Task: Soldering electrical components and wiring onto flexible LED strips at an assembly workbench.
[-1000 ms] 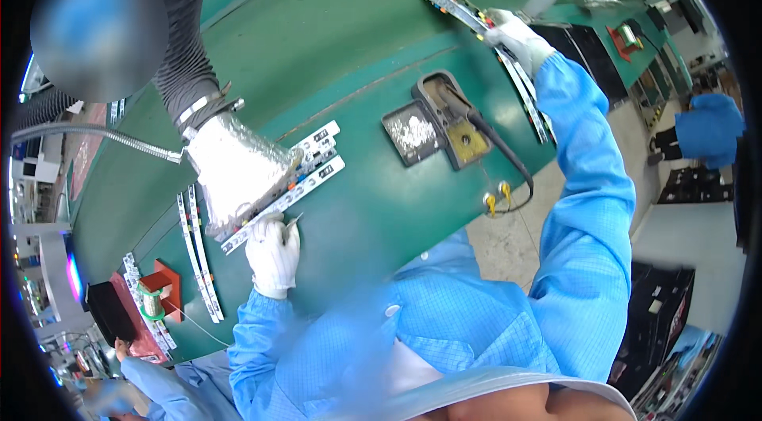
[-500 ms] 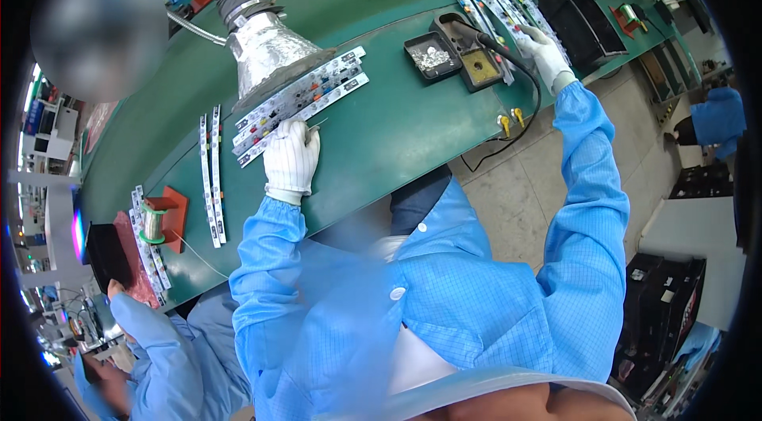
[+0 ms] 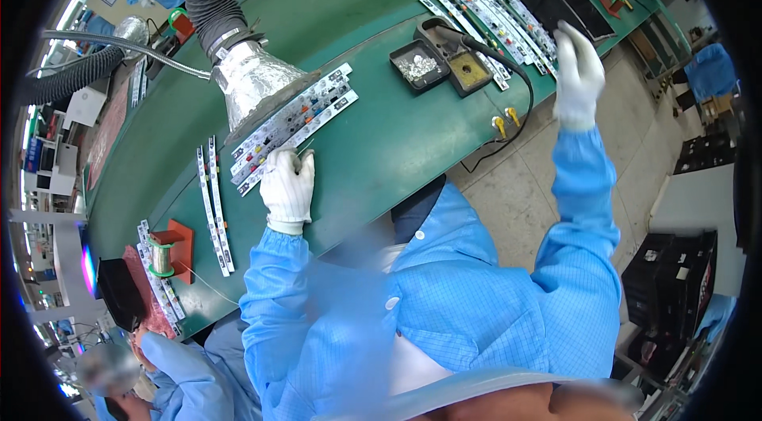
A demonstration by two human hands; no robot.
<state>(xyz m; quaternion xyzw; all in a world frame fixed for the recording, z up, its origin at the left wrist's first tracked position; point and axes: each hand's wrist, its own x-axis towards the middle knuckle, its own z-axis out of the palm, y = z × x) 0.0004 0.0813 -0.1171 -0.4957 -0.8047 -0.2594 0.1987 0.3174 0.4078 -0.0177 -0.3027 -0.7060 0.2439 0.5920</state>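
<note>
Circuit strips (image 3: 305, 110) left of centre seem steadied by our curled left fingers (image 3: 279, 164), contents unclear; our right fingers (image 3: 567, 52) extend loosely, empty.

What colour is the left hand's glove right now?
The left glove is plain white; the head view shows it best.

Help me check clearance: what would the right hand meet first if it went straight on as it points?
Probably the black tray just beyond the right hand, though depth is unclear; the hand may pass above it.
</note>
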